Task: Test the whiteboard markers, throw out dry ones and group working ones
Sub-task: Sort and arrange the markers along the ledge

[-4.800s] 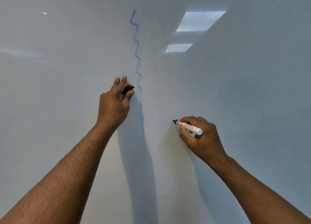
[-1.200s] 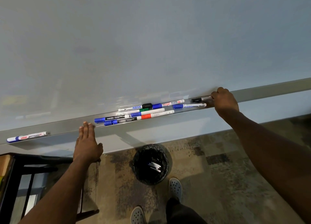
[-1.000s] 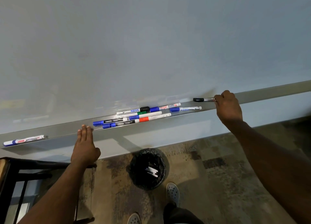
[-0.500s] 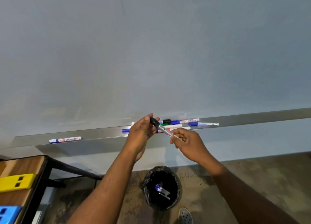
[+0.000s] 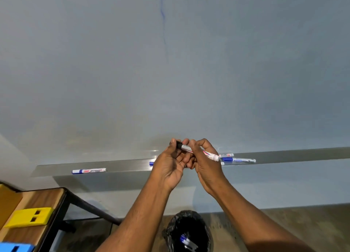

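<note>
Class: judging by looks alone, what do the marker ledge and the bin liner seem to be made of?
Marker ledge: probably brushed aluminium, a grey matte sheen with soft reflections. Bin liner: thin black plastic film, crinkled and glossy at the rim.

Head view, close, facing whiteboard (image 5: 170,81)

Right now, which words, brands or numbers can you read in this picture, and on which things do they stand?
None can be read for certain.
Held marker: red and blue label, mostly hidden by the hands.
Lone marker on the tray: dark print, too blurred.
Markers right of the hands: print too small.
</note>
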### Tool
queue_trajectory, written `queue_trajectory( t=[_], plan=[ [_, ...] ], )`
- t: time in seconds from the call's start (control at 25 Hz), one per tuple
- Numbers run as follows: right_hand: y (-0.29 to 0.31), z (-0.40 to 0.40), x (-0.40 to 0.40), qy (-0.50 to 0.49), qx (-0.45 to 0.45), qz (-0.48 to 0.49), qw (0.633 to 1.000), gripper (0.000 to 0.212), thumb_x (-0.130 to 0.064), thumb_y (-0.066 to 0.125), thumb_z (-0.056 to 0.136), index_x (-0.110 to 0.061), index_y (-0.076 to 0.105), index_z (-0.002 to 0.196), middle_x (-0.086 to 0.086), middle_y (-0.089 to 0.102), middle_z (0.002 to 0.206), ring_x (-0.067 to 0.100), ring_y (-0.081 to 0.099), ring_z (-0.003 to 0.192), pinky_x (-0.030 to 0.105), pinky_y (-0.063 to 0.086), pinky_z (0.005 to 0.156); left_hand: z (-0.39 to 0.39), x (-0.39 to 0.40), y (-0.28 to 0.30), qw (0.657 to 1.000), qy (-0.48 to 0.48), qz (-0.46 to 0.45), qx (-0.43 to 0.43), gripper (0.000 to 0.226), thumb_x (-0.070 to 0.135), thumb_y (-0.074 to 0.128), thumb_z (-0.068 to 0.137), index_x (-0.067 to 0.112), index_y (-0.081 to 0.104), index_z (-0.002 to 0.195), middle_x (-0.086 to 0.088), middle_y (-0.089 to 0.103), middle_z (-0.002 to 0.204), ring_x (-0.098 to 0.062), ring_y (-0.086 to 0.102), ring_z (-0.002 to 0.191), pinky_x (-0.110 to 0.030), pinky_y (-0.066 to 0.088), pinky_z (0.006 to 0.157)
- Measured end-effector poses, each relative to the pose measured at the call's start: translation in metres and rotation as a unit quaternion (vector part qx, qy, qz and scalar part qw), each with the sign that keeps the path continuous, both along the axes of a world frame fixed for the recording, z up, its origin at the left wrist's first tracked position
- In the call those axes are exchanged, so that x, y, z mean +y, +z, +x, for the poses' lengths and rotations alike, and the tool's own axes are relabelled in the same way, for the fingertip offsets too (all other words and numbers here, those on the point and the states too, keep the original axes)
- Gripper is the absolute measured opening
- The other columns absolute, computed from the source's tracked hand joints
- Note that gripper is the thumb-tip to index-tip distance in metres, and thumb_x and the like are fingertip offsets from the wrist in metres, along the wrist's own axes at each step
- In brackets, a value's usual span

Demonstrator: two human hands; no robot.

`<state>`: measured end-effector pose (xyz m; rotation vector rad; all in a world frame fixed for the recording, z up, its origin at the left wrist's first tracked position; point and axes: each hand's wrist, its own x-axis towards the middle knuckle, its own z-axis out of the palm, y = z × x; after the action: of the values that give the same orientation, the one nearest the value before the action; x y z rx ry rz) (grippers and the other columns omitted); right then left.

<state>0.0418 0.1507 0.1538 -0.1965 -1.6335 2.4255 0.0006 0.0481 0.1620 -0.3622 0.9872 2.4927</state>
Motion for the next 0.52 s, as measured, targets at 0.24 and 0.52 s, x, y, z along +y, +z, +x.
queue_trajectory(
  t=[0.24, 0.52],
  plan=[
    [0.057, -0.012, 0.0, -0.092, 0.073, -0.021, 0.993, 0.031, -0.01, 0.051, 0.098, -0.014, 0.043, 0.069, 0.004, 0.051, 0.046, 0.012, 0.042, 0.04, 0.019, 0.033, 0.039, -0.051, -0.042, 0.064, 0.988, 0.149, 0.002, 0.031, 0.025, 0.014, 0.047, 0.1, 0.008, 0.056, 0.078, -0.011, 0.069, 0.061, -0.01, 0.065, 0.05, -0.019, 0.05, 0.051],
    [0.134, -0.052, 0.067, -0.113, 0.156, 0.172, 0.966, 0.009, -0.014, 0.057, 0.096, -0.009, 0.059, 0.088, 0.01, 0.073, 0.074, 0.018, 0.058, 0.059, 0.028, 0.045, 0.057, -0.097, -0.084, 0.198, 0.682, 0.297, -0.492, 0.453, 0.016, 0.028, 0.058, 0.094, 0.016, 0.069, 0.092, -0.002, 0.071, 0.106, -0.014, 0.064, 0.106, -0.022, 0.045, 0.09]
  ],
)
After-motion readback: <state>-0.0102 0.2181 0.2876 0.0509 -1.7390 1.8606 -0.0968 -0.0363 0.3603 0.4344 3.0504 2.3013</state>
